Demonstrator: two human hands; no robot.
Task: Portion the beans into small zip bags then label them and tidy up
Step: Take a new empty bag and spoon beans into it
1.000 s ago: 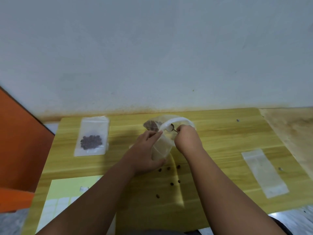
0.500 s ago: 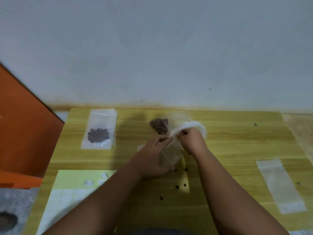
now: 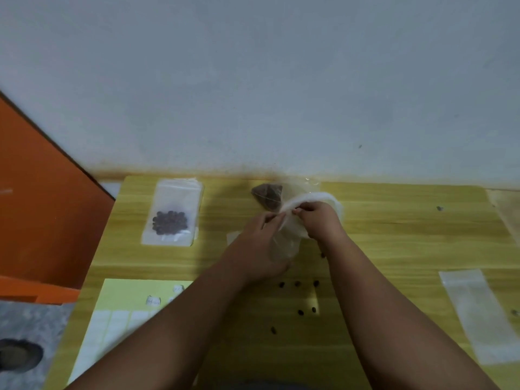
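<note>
while both hands pinched the bag's (image 3: 284, 243) white rim, left hand (image 3: 259, 246) on the near-left side and right hand (image 3: 318, 218) just beyond, the mouth ran left to right between them at mid counter (image 3: 394, 220). beans (image 3: 298, 284) lay loose nearer the person. against half a second earlier, the mouth looked pulled narrower.

A pale grey wall (image 3: 281, 80) fills the upper frame, stained rust-orange along its base. Below it a yellow wood-grain tabletop (image 3: 408, 243) is seen. At left stands an orange panel (image 3: 42, 206), with what may be grey floor (image 3: 31, 327) at the lower left.
</note>
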